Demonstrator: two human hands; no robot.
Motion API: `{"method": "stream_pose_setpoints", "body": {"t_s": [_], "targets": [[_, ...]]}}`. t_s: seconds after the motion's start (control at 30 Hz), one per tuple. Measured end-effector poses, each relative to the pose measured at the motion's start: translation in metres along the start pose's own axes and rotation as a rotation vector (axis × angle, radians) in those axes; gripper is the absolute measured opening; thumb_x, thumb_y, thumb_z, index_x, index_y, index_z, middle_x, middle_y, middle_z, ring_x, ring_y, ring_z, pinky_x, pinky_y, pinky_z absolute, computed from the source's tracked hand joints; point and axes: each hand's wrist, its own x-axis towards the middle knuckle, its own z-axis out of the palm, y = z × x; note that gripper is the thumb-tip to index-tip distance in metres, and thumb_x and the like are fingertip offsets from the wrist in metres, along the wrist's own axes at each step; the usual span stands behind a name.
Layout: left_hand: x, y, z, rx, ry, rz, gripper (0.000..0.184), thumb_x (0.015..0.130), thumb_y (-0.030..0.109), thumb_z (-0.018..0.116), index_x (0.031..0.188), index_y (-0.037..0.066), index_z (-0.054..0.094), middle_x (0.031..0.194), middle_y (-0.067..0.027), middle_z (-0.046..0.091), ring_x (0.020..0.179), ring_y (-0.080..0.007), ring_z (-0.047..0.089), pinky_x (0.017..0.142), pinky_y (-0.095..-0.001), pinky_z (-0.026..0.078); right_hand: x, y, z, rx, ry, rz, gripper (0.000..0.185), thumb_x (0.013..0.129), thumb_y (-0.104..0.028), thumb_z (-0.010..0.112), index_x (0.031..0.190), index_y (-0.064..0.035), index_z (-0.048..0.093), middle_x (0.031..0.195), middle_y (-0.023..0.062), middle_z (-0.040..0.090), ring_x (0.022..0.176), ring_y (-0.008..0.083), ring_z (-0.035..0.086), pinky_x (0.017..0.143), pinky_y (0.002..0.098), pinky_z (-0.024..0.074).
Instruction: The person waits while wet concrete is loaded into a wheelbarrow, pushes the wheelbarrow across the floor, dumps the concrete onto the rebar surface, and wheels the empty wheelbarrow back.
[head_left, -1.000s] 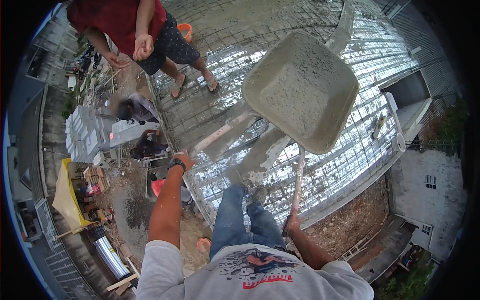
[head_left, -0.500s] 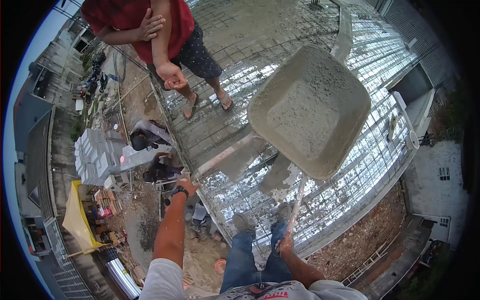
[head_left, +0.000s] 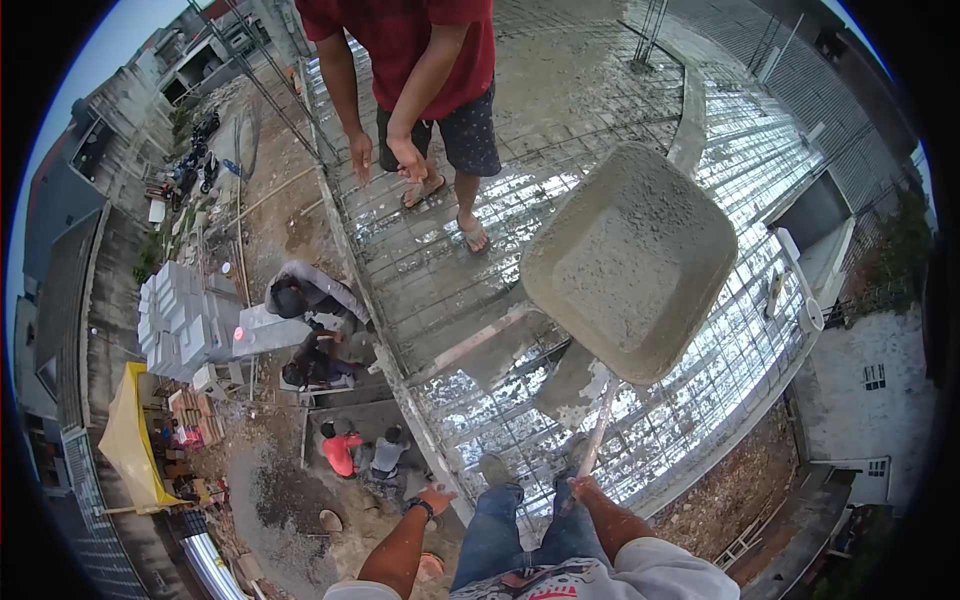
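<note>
A wheelbarrow [head_left: 632, 265] with wet grey concrete in its tray stands on the mesh-covered slab. My right hand [head_left: 580, 487] is closed round the end of its right handle [head_left: 600, 430]. The left handle [head_left: 475, 342] has no hand on it. Below and apart from that handle, my left hand [head_left: 435, 497], with a dark band on its wrist, is held out over the slab edge, holding nothing, its fingers apart. Both my feet are on the slab behind the wheelbarrow.
A person in a red shirt [head_left: 400, 50] and sandals stands on the slab beyond the left handle. Several people work below the slab edge [head_left: 400, 385], near stacked pale blocks [head_left: 180, 320] and a yellow tarp [head_left: 135, 440]. Vertical rebar [head_left: 652, 35] rises at the far side.
My left hand has come away from the left handle, back toward my body. My right hand stays on its handle. The person in red appears further right, with both arms now lowered.
</note>
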Motion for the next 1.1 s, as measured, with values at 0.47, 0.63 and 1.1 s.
{"method": "stream_pose_setpoints", "body": {"t_s": [0.47,0.63,1.1], "targets": [[-0.131,0.052,-0.009,-0.515,0.298,-0.416,0.071,0.074,0.057,0.066,0.12,0.003,0.058,0.118,-0.0191,0.061,0.109,-0.0309,0.059,0.091,-0.0386,0.047,-0.034,-0.119,-0.06,0.105,-0.126,-0.477,0.049,0.085,-0.049,0.063,0.091,-0.0011,0.065,0.073,0.0065,0.066,0.061,0.0165,0.063,0.06,0.034,0.0504],[-0.11,0.12,-0.008,-0.684,0.492,-0.197,0.065,0.073,0.052,0.071,0.115,0.004,0.061,0.105,-0.0149,0.067,0.097,-0.0277,0.065,0.084,-0.0364,0.05,-0.034,-0.067,-0.102,0.144,-0.199,-0.441,0.046,0.086,-0.047,0.063,0.097,-0.0018,0.064,0.077,0.0067,0.067,0.062,0.0169,0.064,0.057,0.0319,0.0504],[-0.159,0.156,0.127,-0.672,0.258,-0.433,0.073,0.077,0.06,0.062,0.122,0.003,0.057,0.127,-0.0188,0.055,0.119,-0.0303,0.052,0.099,-0.0371,0.042,0.021,0.192,-0.213,0.071,-0.111,-0.155,0.038,0.086,-0.037,0.064,0.09,0.0,0.065,0.075,0.0111,0.068,0.061,0.0207,0.067,0.046,0.0358,0.0529]]}}
